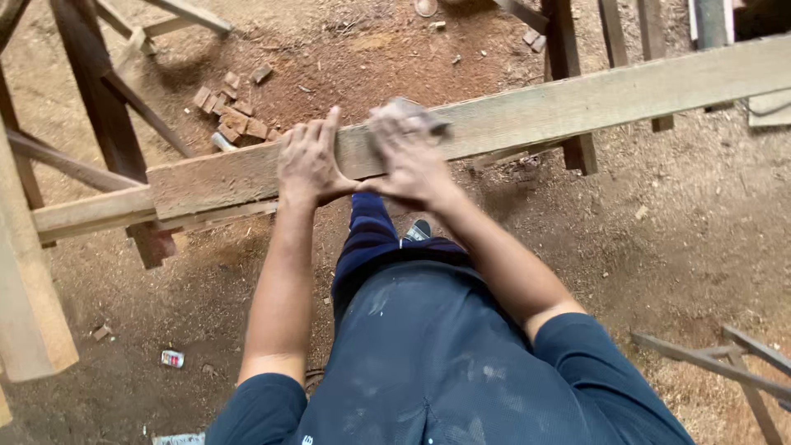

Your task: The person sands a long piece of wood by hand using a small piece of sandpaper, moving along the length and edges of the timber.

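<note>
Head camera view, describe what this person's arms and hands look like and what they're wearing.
Both hands, left hand and right hand, are bare, with no gloves, rings or watch visible. Forearms are bare too. Short dark navy sleeves end above the elbows; the shirt shows pale dusty smudges.

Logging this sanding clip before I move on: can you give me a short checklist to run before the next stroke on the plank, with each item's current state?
1. Left hand flat on the long plank, steadying it: ok.
2. Right hand pressing the grey sanding pad against the plank: ok.
3. Pad's grip secure: cannot tell, the hand is motion-blurred.
4. Plank supported at both ends: cannot tell; the left end rests on a wooden frame, the right end runs out of view.
5. Footing: cannot tell; wood offcuts lie on the sawdust floor beyond the plank.
</note>
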